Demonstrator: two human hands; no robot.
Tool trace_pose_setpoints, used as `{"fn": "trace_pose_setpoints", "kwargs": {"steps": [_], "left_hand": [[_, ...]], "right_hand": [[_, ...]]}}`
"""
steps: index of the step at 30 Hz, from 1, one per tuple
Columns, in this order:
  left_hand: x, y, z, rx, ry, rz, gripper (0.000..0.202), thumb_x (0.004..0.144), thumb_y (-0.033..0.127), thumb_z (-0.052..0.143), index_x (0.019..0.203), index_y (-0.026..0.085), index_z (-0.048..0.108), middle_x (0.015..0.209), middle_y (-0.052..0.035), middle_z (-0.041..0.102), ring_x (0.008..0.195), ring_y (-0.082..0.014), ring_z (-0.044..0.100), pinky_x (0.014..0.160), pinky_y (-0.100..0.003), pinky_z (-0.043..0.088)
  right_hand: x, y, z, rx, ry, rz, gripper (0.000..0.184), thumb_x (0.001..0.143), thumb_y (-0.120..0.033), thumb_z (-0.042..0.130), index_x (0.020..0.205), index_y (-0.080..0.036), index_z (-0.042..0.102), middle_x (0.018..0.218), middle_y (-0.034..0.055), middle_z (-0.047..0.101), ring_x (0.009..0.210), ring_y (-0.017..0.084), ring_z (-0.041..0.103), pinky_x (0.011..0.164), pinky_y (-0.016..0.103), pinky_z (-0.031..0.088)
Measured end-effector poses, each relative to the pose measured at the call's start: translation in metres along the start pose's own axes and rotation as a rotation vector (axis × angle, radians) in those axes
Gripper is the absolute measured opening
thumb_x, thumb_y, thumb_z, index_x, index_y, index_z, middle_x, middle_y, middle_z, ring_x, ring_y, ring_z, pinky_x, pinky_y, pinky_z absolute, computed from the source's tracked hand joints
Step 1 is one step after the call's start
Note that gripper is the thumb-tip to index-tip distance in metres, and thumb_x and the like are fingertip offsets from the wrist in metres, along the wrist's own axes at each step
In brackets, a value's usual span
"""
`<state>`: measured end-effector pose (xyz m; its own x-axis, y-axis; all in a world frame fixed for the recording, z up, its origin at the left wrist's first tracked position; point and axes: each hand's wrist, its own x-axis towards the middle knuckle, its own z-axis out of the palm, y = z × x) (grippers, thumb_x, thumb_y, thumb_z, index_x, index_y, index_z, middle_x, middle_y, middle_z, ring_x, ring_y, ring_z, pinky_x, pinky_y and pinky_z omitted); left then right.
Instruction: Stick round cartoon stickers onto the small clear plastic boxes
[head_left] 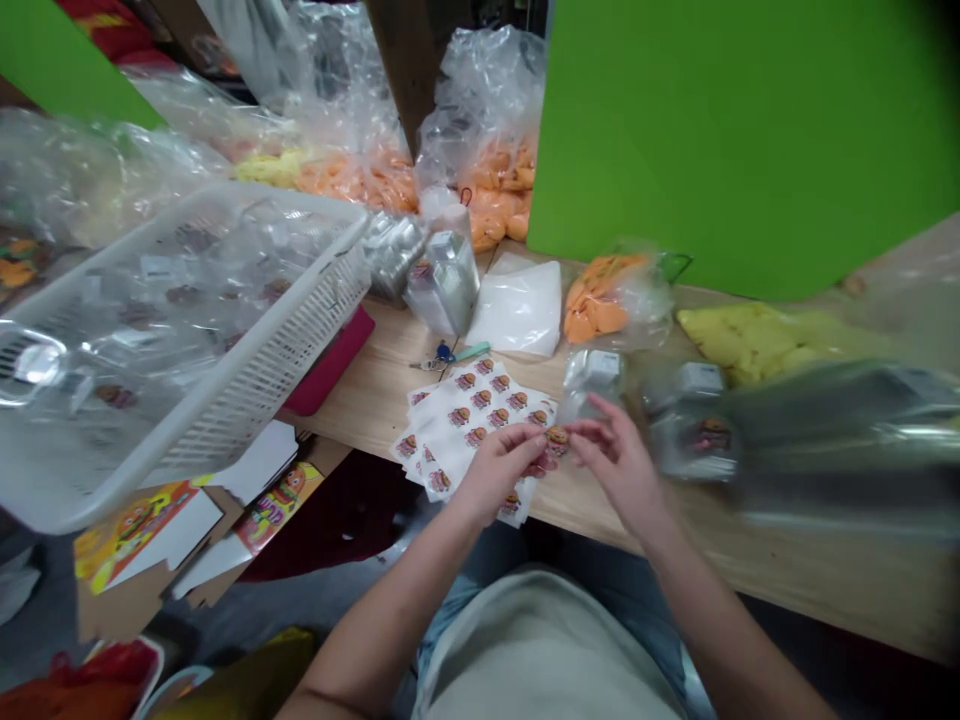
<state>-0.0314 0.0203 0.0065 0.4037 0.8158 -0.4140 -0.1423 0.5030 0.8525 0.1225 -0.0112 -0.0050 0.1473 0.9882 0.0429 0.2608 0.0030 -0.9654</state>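
Here, the left hand [499, 470] and right hand [619, 460] pinch one burger-print sticker [556, 440] between closed fingertips, just above the sheets [480, 400] at the table [375, 390] edge. Lettering is too blurred to read.

The person wears a pale cream cloth shirt [540, 640] over blue denim trousers [484, 570], with forearms, left hand [499, 470] and right hand [619, 462] all bare.
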Motion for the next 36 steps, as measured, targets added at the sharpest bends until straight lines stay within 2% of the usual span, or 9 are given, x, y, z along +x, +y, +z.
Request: {"fn": "trace_pose_setpoints", "kwargs": {"steps": [2,4,9,11,13,16,20,28,36], "left_hand": [[0.0,-0.005,0.012,0.09,-0.068,0.032,0.027,0.074,0.036,0.062,0.09,0.015,0.063,0.081,-0.0046,0.065,0.069,-0.0118,0.059,0.066,-0.023,0.047],[0.001,-0.011,0.022,0.258,-0.068,0.13,0.03,0.076,0.032,0.059,0.102,0.018,0.061,0.092,-0.0054,0.066,0.076,-0.0142,0.061,0.072,-0.026,0.048],[0.022,-0.021,0.029,0.723,0.134,0.501,0.055,0.08,0.026,0.054,0.132,0.022,0.035,0.121,-0.0098,0.055,0.098,-0.0194,0.058,0.088,-0.036,0.044],[0.039,-0.024,0.026,0.82,0.097,0.645,0.06,0.079,0.024,0.055,0.134,0.021,0.032,0.132,-0.0117,0.045,0.116,-0.0227,0.047,0.098,-0.04,0.037],[0.054,-0.027,0.023,0.875,-0.007,0.722,0.065,0.077,0.023,0.058,0.135,0.02,0.028,0.138,-0.0122,0.038,0.126,-0.0239,0.037,0.104,-0.043,0.03],[0.067,-0.034,0.019,0.883,-0.086,0.733,0.067,0.078,0.021,0.057,0.137,0.021,0.024,0.138,-0.0128,0.037,0.128,-0.0234,0.035,0.106,-0.044,0.029],[0.067,-0.041,0.018,0.84,-0.07,0.721,0.068,0.079,0.021,0.055,0.137,0.02,0.019,0.138,-0.014,0.036,0.128,-0.023,0.034,0.106,-0.043,0.029],[0.065,-0.043,0.017,0.888,-0.085,0.858,0.044,0.082,0.017,0.05,0.124,0.021,0.035,0.139,-0.0126,0.035,0.13,-0.0212,0.032,0.106,-0.045,0.03],[0.064,-0.04,0.016,0.997,-0.117,0.86,0.037,0.082,0.013,0.048,0.118,0.02,0.043,0.14,-0.0125,0.033,0.131,-0.0227,0.03,0.106,-0.045,0.03]], "right_hand": [[0.006,0.0,-0.014,0.075,-0.076,0.124,0.044,0.077,-0.036,0.057,0.117,-0.019,0.047,0.078,0.0023,0.064,0.07,0.016,0.061,0.059,0.028,0.051],[0.013,0.001,-0.027,0.02,-0.045,0.139,0.038,0.075,-0.034,0.06,0.108,-0.018,0.051,0.073,0.0011,0.063,0.069,0.015,0.061,0.064,0.029,0.049],[0.039,0.008,-0.058,-0.057,0.137,0.119,0.042,0.071,-0.035,0.063,0.108,-0.018,0.052,0.073,0.0008,0.065,0.069,0.016,0.061,0.069,0.032,0.048],[0.05,0.012,-0.065,-0.048,0.102,0.137,0.047,0.07,-0.035,0.064,0.112,-0.018,0.05,0.072,0.0002,0.066,0.069,0.016,0.062,0.07,0.033,0.047],[0.057,0.016,-0.066,-0.046,0.028,0.156,0.049,0.07,-0.035,0.065,0.113,-0.018,0.049,0.072,0.0,0.066,0.068,0.016,0.062,0.069,0.032,0.047],[0.062,0.023,-0.061,-0.042,-0.004,0.175,0.048,0.071,-0.034,0.064,0.114,-0.018,0.048,0.073,0.0007,0.066,0.067,0.016,0.062,0.066,0.032,0.047],[0.064,0.029,-0.055,-0.069,0.014,0.156,0.049,0.071,-0.034,0.064,0.114,-0.018,0.048,0.073,0.0012,0.067,0.067,0.017,0.062,0.067,0.032,0.048],[0.063,0.032,-0.052,-0.183,0.048,0.12,0.048,0.072,-0.037,0.062,0.114,-0.018,0.048,0.073,0.0013,0.067,0.067,0.016,0.062,0.067,0.032,0.048],[0.057,0.03,-0.048,-0.213,0.041,0.11,0.045,0.073,-0.034,0.06,0.113,-0.017,0.049,0.072,0.0009,0.067,0.064,0.016,0.061,0.066,0.031,0.047]]}}
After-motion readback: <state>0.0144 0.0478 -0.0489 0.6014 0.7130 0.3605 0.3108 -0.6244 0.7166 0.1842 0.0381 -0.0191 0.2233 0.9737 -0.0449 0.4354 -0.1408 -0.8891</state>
